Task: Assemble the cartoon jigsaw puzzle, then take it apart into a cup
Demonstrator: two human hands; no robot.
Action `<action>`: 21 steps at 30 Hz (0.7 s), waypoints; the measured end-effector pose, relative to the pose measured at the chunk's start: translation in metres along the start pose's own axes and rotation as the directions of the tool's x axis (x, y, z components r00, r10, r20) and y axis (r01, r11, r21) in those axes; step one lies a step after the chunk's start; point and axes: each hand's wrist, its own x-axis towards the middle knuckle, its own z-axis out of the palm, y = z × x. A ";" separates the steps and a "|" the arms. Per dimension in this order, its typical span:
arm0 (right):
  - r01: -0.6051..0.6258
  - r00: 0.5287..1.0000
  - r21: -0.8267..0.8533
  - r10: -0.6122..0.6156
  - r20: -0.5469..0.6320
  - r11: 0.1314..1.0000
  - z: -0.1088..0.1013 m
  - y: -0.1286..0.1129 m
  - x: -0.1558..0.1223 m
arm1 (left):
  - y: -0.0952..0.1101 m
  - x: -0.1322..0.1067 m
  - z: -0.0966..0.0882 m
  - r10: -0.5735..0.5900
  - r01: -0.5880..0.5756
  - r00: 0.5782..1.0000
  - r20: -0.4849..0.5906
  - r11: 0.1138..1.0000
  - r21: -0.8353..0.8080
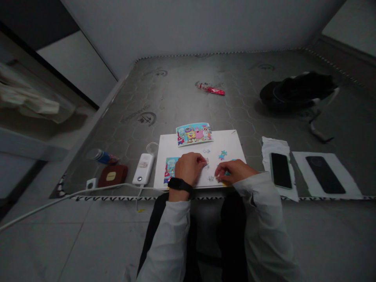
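The bare left hand point(189, 167) is curling, thumb and index fingertips drawn close at a small, grey, knob-edged jigsaw piece point(206, 162), while the bare right hand point(233, 171) is bending its fingers beside another pale jigsaw piece point(210, 178); whether either is pinching one, I cannot tell. Both forearms are reaching forward in wrinkled, whitish cloth sleeves point(173, 231), the left wrist wearing a black band point(179, 185). Both pieces are lying over a smooth, white, rectangular board point(226, 138), below a glossy, slightly curved cartoon picture card point(194, 134).
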 end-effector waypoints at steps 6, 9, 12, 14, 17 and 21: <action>-0.012 0.998 -0.028 0.010 -0.059 1.000 0.001 0.003 0.000 | 0.001 -0.001 -0.001 -0.128 0.125 0.991 -0.045 0.990 -0.059; -0.010 0.991 -0.025 0.007 -0.137 1.000 -0.002 0.008 -0.001 | 0.001 -0.001 -0.002 -0.167 0.163 0.984 -0.056 0.984 -0.072; -0.036 0.977 -0.021 0.031 -0.210 0.999 -0.007 0.014 -0.003 | 0.001 -0.001 -0.002 -0.161 0.156 0.985 -0.059 0.984 -0.088; -0.061 0.966 -0.025 0.052 -0.254 0.998 -0.009 0.018 -0.005 | 0.001 -0.001 -0.002 -0.159 0.151 0.985 -0.069 0.983 -0.105; -0.118 0.943 -0.063 0.092 -0.321 0.991 -0.011 0.023 -0.007 | 0.002 -0.001 -0.002 -0.186 0.177 0.979 -0.086 0.979 -0.104; -0.200 0.902 -0.083 0.151 -0.404 0.976 -0.013 0.032 -0.007 | 0.003 -0.002 -0.003 -0.205 0.197 0.973 -0.104 0.977 -0.079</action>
